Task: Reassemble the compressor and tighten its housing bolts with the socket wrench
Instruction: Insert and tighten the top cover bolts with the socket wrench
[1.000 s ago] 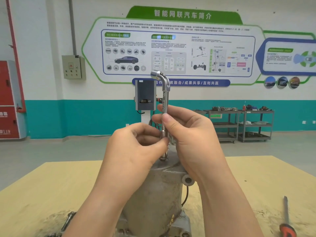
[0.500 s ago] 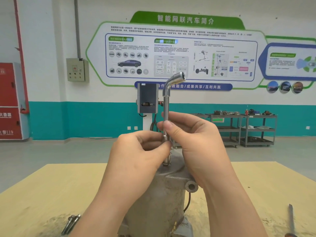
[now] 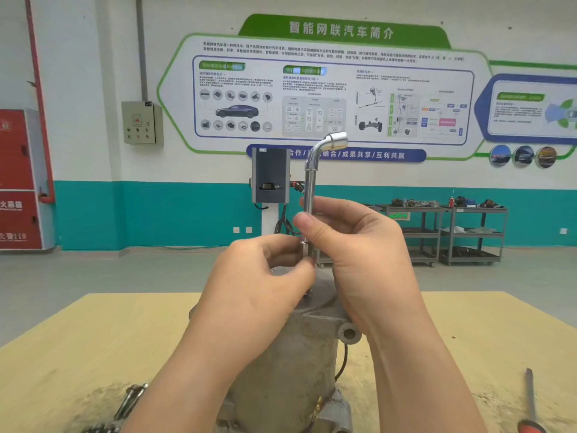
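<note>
A grey cast compressor (image 3: 290,364) stands upright on the wooden table (image 3: 93,339), right in front of me. A chrome L-shaped socket wrench (image 3: 310,182) rises vertically from the compressor's top, with its bent head pointing right. My right hand (image 3: 352,245) grips the wrench shaft between thumb and fingers. My left hand (image 3: 262,282) pinches the lower part of the shaft just above the housing. The bolt under the socket is hidden by my fingers.
Loose bolts (image 3: 131,398) lie on the table at the lower left. A screwdriver with a red handle (image 3: 530,401) lies at the lower right. Beyond the table are a grey box on a post (image 3: 270,176) and metal carts (image 3: 443,232) by the wall.
The wrench's bent head has swung from pointing left to pointing right as my hands turned the shaft. The view has shifted slightly.
</note>
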